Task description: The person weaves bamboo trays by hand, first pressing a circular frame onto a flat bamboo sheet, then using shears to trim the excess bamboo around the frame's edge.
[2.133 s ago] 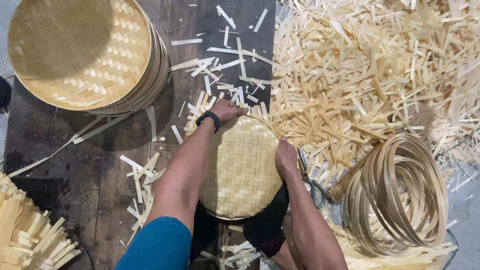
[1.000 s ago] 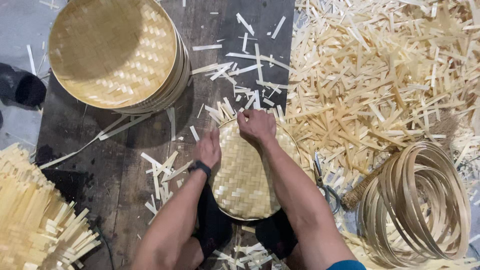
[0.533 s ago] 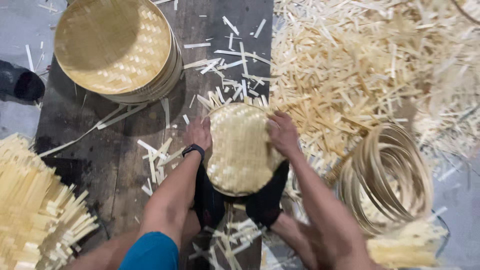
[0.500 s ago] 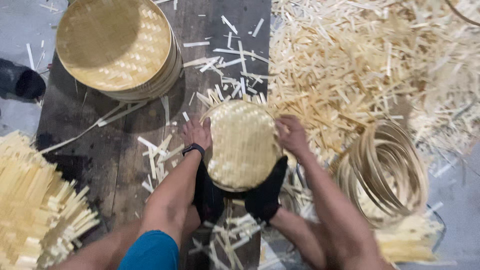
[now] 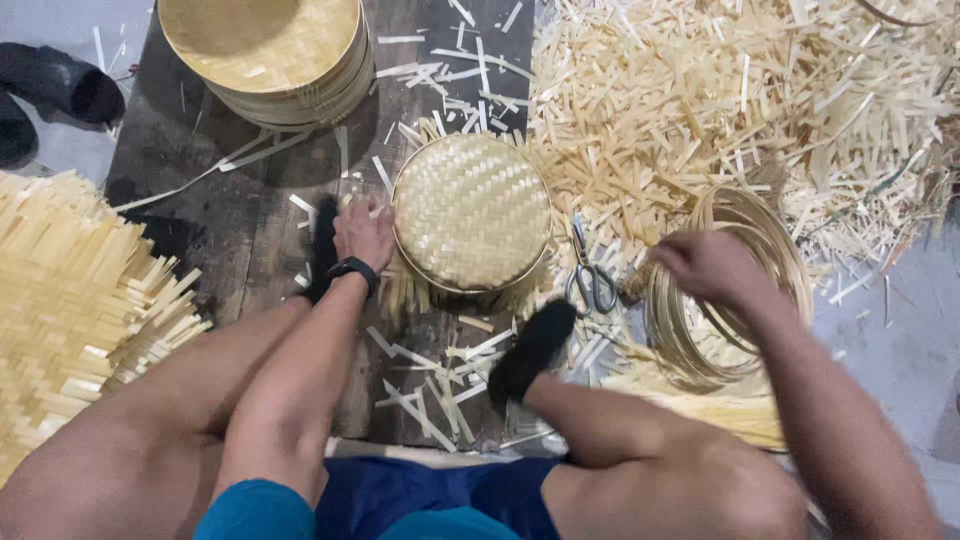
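Dark plank floor (image 5: 230,210) under bamboo offcuts (image 5: 720,90); left hand (image 5: 362,232) spread beside woven tray (image 5: 472,210), right hand's (image 5: 712,268) grip unclear.

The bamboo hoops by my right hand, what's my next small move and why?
Probably close the right hand on one ring from the bamboo hoops: it hovers over the coil, apparently holding nothing, while the left hand steadies the woven basket.

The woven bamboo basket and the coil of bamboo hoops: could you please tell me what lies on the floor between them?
In the head view, scissors lie between the woven bamboo basket and the coil of bamboo hoops, on scattered bamboo offcuts.
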